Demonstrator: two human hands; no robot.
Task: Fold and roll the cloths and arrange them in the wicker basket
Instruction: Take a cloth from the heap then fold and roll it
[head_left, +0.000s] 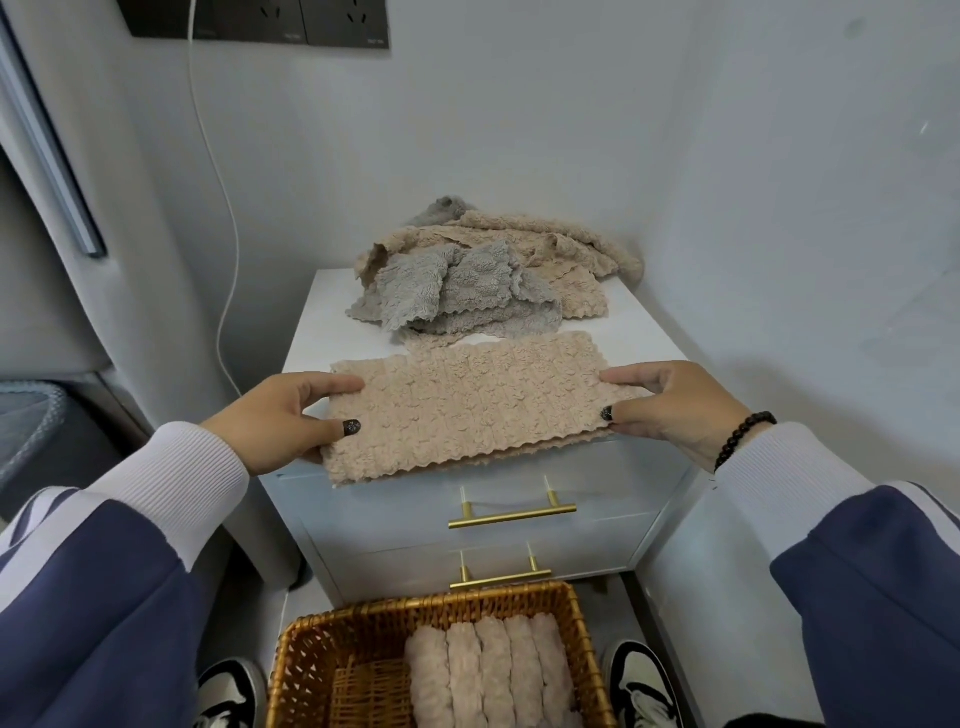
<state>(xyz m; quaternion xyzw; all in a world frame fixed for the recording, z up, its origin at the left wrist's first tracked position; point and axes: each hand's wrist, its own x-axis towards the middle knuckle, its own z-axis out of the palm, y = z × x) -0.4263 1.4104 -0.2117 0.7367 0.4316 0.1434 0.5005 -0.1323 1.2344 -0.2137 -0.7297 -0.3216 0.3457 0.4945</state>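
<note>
A person stands over a small white cabinet, and on its tabletop (311, 332) a beige cloth (467, 405) lies folded into a long strip in the middle of the frame. Its long axis runs left to right, tilted a little so the right end sits higher in the picture, and its near edge hangs just past the front lip above the drawers.

The left hand (280, 421) pinches the strip's left end, thumb on top and fingers reaching over the far corner. The right hand (670, 405) pinches the right end the same way, thumb pressed on the near corner and fingers laid along the far edge. A dark bead bracelet (743, 436) circles that wrist.

Each hand is at its own short end, so neither is nearer than the other. My guess is that the roll has to travel along the long axis, one end turned over and wound toward the opposite hand, and either side could start it. The strip looks evenly folded, though I cannot tell how many layers it has.

Behind it, toward the upper middle, a loose heap of cloths (483, 275) in grey and beige waits against the wall. At the bottom of the frame the wicker basket (311, 654) sits on the floor in front of the drawers, with a row of rolled cloths (488, 670) packed side by side in its right part and bare wicker to their left.
</note>
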